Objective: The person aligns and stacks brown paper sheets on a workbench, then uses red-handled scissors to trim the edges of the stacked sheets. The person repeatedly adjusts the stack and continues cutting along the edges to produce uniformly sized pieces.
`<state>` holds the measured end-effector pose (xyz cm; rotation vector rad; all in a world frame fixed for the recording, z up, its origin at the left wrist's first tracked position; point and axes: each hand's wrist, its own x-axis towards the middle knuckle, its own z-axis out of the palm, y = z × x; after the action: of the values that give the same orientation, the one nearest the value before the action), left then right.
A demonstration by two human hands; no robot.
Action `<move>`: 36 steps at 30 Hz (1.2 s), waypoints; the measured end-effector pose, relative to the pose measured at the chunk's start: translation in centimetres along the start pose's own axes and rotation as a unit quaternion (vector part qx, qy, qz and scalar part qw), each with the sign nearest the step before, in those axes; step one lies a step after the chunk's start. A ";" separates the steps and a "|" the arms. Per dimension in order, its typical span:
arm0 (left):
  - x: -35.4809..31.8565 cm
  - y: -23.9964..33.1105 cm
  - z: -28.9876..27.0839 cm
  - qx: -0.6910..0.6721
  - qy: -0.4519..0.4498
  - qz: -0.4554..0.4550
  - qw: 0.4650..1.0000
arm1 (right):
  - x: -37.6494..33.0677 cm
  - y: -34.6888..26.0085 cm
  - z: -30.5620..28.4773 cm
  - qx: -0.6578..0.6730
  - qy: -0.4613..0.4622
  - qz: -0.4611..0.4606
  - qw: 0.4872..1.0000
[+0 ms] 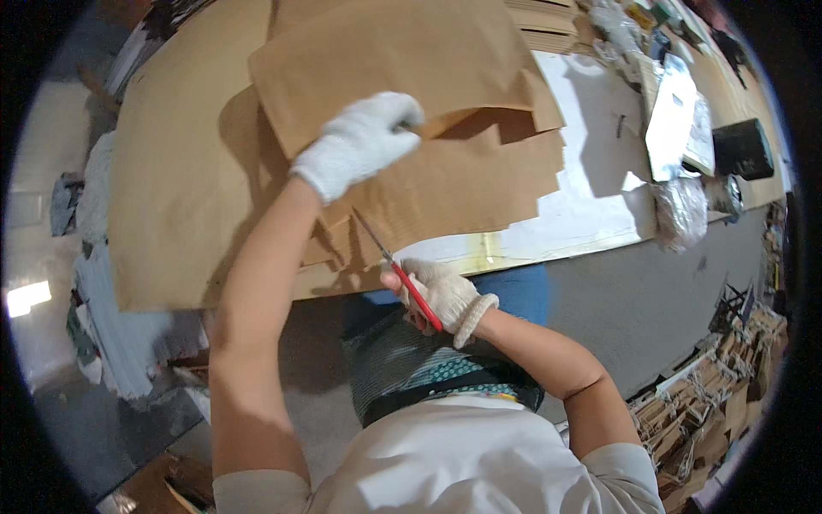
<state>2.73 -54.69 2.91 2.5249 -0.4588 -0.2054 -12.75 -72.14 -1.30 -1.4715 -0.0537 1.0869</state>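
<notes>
My left hand (360, 141), in a white knitted glove, lies curled over the lower edge of a brown paper bag (385, 60) on the table. Its fingers appear closed on that edge, though their tips are partly hidden. To its right the edge lifts, and a dark gap shows beneath. More brown paper sheets (479, 184) with stepped edges lie fanned under it. My right hand (441, 295), also gloved with a bare thumb, is closed round red-handled scissors (415, 298) at the table's near edge. Their blades point up and left over the paper.
The table (171, 171) has a white sheet (591, 163) at right. A stack of brown paper (544, 21) sits at the back. Plastic wrapping (682, 210) and a dark cylinder (743, 149) stand at far right. Bundled brown pieces (693, 420) lie lower right.
</notes>
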 end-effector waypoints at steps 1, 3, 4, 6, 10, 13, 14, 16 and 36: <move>0.0 1.3 -1.3 -0.017 0.034 -0.025 0.999 | -0.6 0.3 -1.1 -0.003 0.021 0.001 1.000; 0.3 0.8 -2.5 0.085 0.199 0.057 0.975 | -2.0 1.0 -3.0 -0.010 0.054 0.006 0.998; 0.0 1.8 -3.0 0.115 0.225 0.060 0.966 | -3.9 -1.6 -4.2 0.015 0.066 0.035 0.997; -0.9 2.9 -2.5 0.171 0.207 0.072 0.961 | -3.9 -0.2 -6.3 0.136 0.066 0.019 0.988; -2.7 2.4 2.9 0.161 0.032 0.079 0.983 | -5.6 -1.9 -7.8 0.328 0.032 -0.055 0.943; -3.1 2.9 4.7 0.114 0.049 0.045 0.991 | -4.7 -0.9 -9.0 0.381 -0.001 -0.010 0.924; -2.9 3.4 5.1 0.117 0.049 0.018 0.992 | -4.2 -0.8 -9.7 0.360 -0.002 -0.021 0.933; -2.7 4.2 5.3 0.138 0.069 -0.008 0.988 | -3.7 -1.5 -10.4 0.362 0.012 -0.027 0.932; -2.3 3.2 5.3 0.081 0.083 -0.025 0.993 | -6.3 0.5 -15.7 0.148 0.165 -0.030 0.975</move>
<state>-1.63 -59.04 0.37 2.6871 -0.3590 0.0252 -6.66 -87.95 -1.04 -1.3497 0.2854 0.7529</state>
